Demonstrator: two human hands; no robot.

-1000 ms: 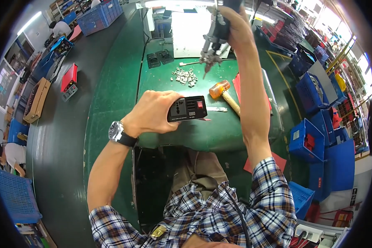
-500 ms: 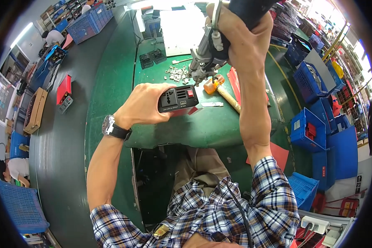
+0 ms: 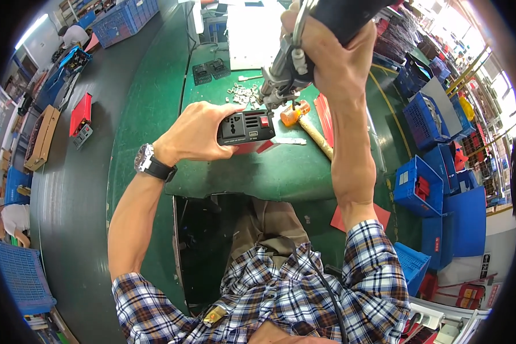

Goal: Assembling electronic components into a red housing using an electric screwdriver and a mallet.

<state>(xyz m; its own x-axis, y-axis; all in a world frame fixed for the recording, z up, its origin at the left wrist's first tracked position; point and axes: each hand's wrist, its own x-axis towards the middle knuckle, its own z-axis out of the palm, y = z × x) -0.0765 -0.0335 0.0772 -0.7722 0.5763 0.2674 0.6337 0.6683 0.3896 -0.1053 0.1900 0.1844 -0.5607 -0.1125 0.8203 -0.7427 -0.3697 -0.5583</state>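
My left hand (image 3: 195, 132) is wrapped round a red power inverter (image 3: 245, 127), its black end panel facing up with a socket, vent slots, a red rocker switch and a USB port. My right hand (image 3: 344, 63) grips the dark body of a power screwdriver (image 3: 278, 77) with a metal nose and a side lever. The nose points down at the panel's far right corner; whether the bit touches a screw there I cannot tell. Just behind the inverter lies a pile of small metal clips (image 3: 243, 94). To its right rests a mallet (image 3: 295, 114) with an orange head and wooden handle.
Black end panels (image 3: 211, 71) lie on the green bench (image 3: 212, 180), near a white board (image 3: 252, 43). Red casing parts (image 3: 323, 117) sit beyond the mallet. A conveyor belt (image 3: 77, 200) on the left carries another red inverter (image 3: 81, 114). Blue crates (image 3: 418, 186) stand on the right.
The whole view has shifted slightly. Both hands keep their grips, and the screwdriver's nose stays by the same corner of the inverter's panel.
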